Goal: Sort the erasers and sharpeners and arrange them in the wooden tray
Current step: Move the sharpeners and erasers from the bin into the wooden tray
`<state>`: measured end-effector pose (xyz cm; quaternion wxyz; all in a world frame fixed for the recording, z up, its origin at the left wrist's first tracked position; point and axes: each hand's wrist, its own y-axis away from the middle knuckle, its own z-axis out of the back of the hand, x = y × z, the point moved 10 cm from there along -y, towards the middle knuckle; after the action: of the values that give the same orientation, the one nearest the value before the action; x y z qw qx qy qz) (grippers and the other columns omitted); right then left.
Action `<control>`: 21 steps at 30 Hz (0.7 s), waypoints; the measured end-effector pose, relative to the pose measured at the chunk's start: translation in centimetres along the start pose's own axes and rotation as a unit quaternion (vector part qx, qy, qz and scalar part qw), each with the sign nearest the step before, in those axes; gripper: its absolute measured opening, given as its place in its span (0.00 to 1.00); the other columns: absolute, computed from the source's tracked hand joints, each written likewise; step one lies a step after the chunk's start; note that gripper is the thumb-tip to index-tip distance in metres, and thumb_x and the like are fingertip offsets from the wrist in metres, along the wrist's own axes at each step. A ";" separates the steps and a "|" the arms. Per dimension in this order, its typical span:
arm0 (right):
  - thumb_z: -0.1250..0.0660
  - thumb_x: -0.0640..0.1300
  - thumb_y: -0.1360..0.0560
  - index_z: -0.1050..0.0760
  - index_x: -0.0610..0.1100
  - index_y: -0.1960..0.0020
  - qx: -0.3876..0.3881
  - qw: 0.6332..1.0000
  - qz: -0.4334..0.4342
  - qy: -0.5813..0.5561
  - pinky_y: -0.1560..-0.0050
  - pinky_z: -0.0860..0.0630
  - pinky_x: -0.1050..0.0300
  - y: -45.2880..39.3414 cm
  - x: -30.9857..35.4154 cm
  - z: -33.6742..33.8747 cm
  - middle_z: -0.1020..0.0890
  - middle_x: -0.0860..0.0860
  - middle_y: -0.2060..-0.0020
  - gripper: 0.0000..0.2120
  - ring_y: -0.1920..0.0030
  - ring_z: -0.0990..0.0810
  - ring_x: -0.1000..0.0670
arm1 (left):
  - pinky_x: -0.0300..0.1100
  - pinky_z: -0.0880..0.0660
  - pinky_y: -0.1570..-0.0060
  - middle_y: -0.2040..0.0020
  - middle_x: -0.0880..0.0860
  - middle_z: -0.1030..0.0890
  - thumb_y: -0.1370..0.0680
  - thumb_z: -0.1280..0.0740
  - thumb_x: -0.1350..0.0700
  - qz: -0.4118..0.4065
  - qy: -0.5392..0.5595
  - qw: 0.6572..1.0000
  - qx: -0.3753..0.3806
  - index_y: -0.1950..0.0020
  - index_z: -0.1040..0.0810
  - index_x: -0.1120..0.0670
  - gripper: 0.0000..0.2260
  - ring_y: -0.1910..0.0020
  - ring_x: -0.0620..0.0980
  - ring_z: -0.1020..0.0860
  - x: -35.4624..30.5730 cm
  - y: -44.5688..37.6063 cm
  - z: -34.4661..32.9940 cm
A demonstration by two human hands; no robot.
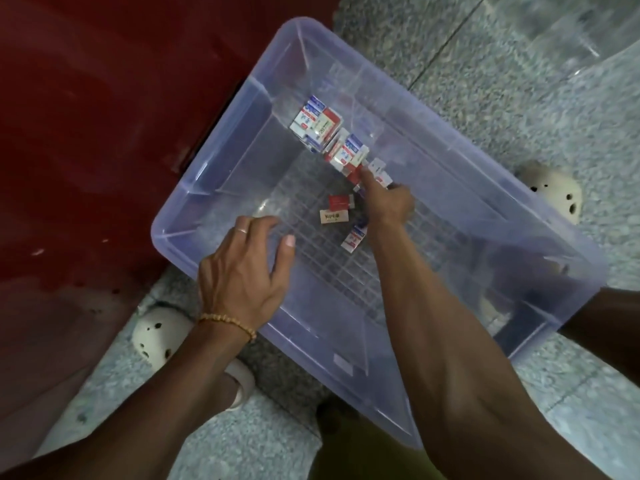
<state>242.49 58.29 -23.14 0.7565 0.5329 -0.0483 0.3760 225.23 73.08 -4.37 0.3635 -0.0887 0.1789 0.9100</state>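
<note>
A clear plastic bin (221, 188) sits on the speckled stone floor (519, 98), beside a dark red surface (86, 133). Inside it, small boxed erasers (317, 121) in red, white and blue wrappers cluster toward the far side, with a few loose ones (334, 216) lying apart on the ribbed bottom. The right hand (388, 202) reaches into the bin, its index finger extended and touching a red-wrapped eraser (355, 173); its other fingers are curled, and whether that grip holds anything cannot be told. The left hand (242, 271) rests on the bin's near rim, fingers spread and relaxed. A pale shoe (156, 336) shows by the left wrist.
</note>
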 end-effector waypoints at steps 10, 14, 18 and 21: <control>0.29 0.64 0.46 0.21 0.47 0.64 0.052 0.999 -0.010 -0.003 0.42 0.23 0.40 -1.9 -0.3 -2.4 0.15 0.49 0.68 0.22 0.62 0.15 0.44 | 0.44 0.28 0.64 0.47 0.53 0.21 0.21 0.44 0.45 -0.005 -0.007 1.000 -0.004 0.41 0.24 0.54 0.17 0.53 0.55 0.20 -0.2 0.0 0.1; 0.26 0.44 0.27 0.22 0.44 0.63 0.113 0.989 -0.055 -0.072 0.56 0.22 0.50 0.4 0.5 -2.4 0.18 0.47 0.66 0.08 0.62 0.18 0.46 | 0.44 0.28 0.63 0.46 0.53 0.21 0.21 0.44 0.45 -0.002 -0.009 1.000 0.000 0.41 0.24 0.54 0.18 0.52 0.55 0.19 -0.2 0.0 0.1; 0.30 0.47 0.29 0.23 0.43 0.53 0.140 0.984 -0.034 -0.109 0.50 0.20 0.45 1.4 1.0 -3.7 0.18 0.42 0.48 0.09 0.49 0.17 0.42 | 0.45 0.27 0.64 0.46 0.54 0.21 0.21 0.44 0.45 -0.001 -0.010 1.000 0.004 0.41 0.24 0.55 0.18 0.53 0.55 0.19 -0.2 -0.1 0.0; 0.28 0.60 0.32 0.27 0.44 0.45 0.138 0.983 -0.005 -0.124 0.48 0.18 0.44 1.7 1.8 -4.3 0.19 0.40 0.45 0.25 0.47 0.17 0.42 | 0.46 0.26 0.64 0.47 0.54 0.21 0.21 0.44 0.44 0.001 -0.010 1.000 0.004 0.42 0.24 0.55 0.18 0.53 0.55 0.19 -0.1 0.0 0.0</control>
<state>241.29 63.05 -22.79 0.6662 0.6746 -0.0864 0.3061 225.37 73.01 -4.37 0.3648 -0.0778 0.1785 0.9105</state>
